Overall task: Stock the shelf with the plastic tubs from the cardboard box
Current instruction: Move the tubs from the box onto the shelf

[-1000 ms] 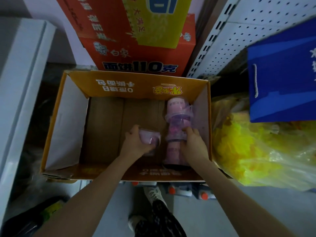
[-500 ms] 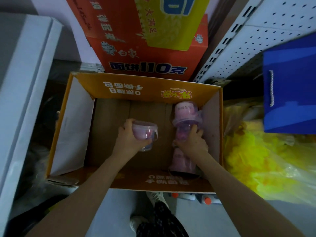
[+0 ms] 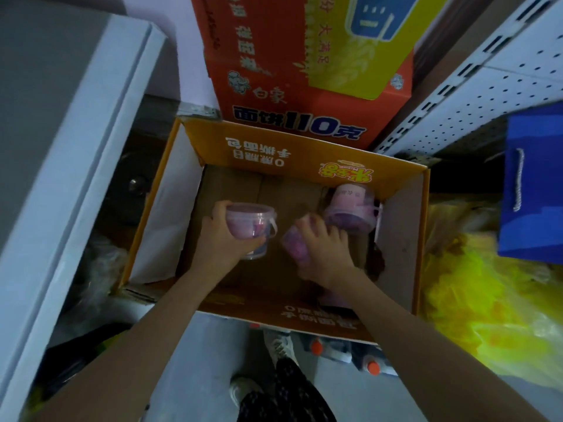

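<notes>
Three plastic tubs (image 3: 249,228) (image 3: 350,208) (image 3: 293,243), two hands (image 3: 224,242) (image 3: 327,257), one open box (image 3: 274,153)

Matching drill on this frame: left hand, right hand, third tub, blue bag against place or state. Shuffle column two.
Column one
1. left hand
2. right hand
3. third tub
4. blue bag

Column two
A. in the far right corner of the cardboard box
B. holds the upright tub
C. outside the box, to its right
D. holds the tilted tub

Pairs: 1-B, 2-D, 3-A, 4-C
</notes>
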